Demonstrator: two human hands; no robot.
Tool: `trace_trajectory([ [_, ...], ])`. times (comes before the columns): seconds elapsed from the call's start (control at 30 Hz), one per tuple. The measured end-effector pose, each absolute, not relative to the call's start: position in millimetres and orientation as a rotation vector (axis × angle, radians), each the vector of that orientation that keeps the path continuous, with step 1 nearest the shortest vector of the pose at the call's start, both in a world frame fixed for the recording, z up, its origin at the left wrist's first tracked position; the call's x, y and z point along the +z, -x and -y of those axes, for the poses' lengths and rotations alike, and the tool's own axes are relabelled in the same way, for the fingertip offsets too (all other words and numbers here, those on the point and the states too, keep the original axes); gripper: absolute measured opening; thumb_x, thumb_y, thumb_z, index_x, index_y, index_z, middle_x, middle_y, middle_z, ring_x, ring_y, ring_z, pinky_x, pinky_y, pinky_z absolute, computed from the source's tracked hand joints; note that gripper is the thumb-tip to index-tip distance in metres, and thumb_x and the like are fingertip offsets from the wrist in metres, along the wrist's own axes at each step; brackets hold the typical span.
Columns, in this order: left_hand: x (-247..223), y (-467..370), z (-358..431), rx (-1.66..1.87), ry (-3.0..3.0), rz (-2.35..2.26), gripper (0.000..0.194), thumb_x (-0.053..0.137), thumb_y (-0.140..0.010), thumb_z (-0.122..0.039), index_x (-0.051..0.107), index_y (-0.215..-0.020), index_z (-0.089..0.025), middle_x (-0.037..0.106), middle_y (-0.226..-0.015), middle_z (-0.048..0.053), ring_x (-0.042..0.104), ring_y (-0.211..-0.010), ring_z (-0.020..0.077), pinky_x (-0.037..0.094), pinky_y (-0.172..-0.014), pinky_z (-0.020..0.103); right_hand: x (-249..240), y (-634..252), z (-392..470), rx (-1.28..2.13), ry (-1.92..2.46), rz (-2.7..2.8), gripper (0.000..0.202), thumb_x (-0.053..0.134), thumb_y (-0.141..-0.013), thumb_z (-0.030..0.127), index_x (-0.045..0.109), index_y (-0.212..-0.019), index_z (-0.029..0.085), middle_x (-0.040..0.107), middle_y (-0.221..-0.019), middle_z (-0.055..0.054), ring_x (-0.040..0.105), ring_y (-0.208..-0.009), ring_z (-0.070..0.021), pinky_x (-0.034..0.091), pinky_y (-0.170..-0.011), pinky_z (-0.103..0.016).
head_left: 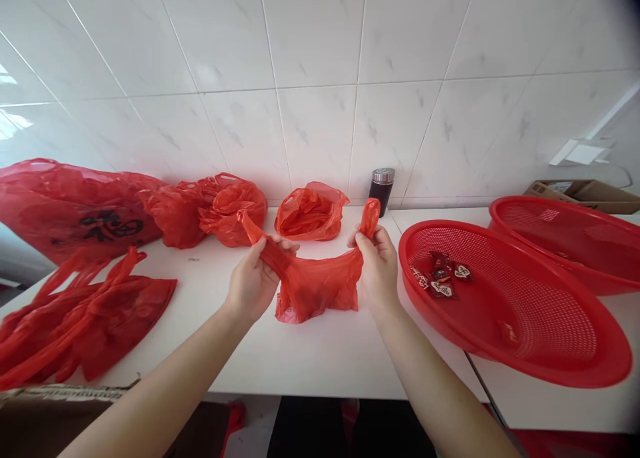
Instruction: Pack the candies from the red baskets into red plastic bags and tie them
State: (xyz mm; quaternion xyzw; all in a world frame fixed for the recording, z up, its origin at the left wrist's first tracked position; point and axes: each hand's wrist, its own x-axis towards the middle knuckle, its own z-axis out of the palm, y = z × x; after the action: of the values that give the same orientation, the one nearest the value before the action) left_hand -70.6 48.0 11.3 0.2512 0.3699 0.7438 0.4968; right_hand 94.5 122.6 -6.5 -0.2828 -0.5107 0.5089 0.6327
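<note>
A small red plastic bag (320, 285) hangs between my hands over the white table, its two handles pulled apart. My left hand (255, 278) is closed on the left handle, thumb on top. The right handle is pinched in my right hand (377, 258), its loop sticking up above the fingers. Something darker shows faintly through the bag's lower part; I cannot make out what it is. Just behind the bag sits another crumpled red plastic bag (311, 211).
A red basket (540, 271) at right holds several small wrapped packets (443, 275); a second red basket (575, 228) stands behind it. A dark flask (381, 190) is by the wall. Filled red bags (233, 211) and flat red bags (110, 311) lie left, above a cardboard box (50, 418).
</note>
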Motion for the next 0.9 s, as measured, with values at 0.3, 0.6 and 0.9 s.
trace_trajectory([
  [0.3, 32, 119, -39, 1.454, -1.024, -0.934, 0.041, 0.040, -0.084, -0.028, 0.071, -0.100, -0.008, 0.067, -0.111, 0.014, 0.058, -0.109, 0.0301, 0.038, -0.102, 0.041, 39, -123, -140, 1.014, 0.616, 1.410, 0.018, 0.057, -0.086, 0.033, 0.070, -0.093, 0.022, 0.067, -0.094, -0.002, 0.059, -0.092, -0.0165, 0.044, -0.084, -0.032],
  [0.6, 52, 91, -45, 1.206, -0.770, -1.168, 0.010, 0.052, -0.083, -0.027, 0.057, -0.079, -0.019, 0.030, -0.053, -0.008, 0.034, -0.042, 0.0065, 0.053, -0.071, 0.037, 86, -123, -131, 0.817, 0.595, 2.279, 0.034, 0.050, -0.090, 0.045, 0.065, -0.074, 0.019, 0.058, -0.073, 0.000, 0.051, -0.066, -0.0122, 0.038, -0.063, -0.028],
  [0.9, 61, 67, -54, 0.975, -1.068, -1.211, 0.026, 0.058, -0.070, -0.009, 0.042, -0.054, -0.020, 0.032, -0.059, -0.005, 0.030, -0.052, 0.0094, 0.042, -0.053, 0.026, 93, -57, -135, 0.605, 0.378, 2.379, 0.008, 0.065, -0.079, 0.022, 0.071, -0.082, 0.026, 0.062, -0.067, 0.003, 0.055, -0.063, -0.0130, 0.035, -0.057, -0.026],
])
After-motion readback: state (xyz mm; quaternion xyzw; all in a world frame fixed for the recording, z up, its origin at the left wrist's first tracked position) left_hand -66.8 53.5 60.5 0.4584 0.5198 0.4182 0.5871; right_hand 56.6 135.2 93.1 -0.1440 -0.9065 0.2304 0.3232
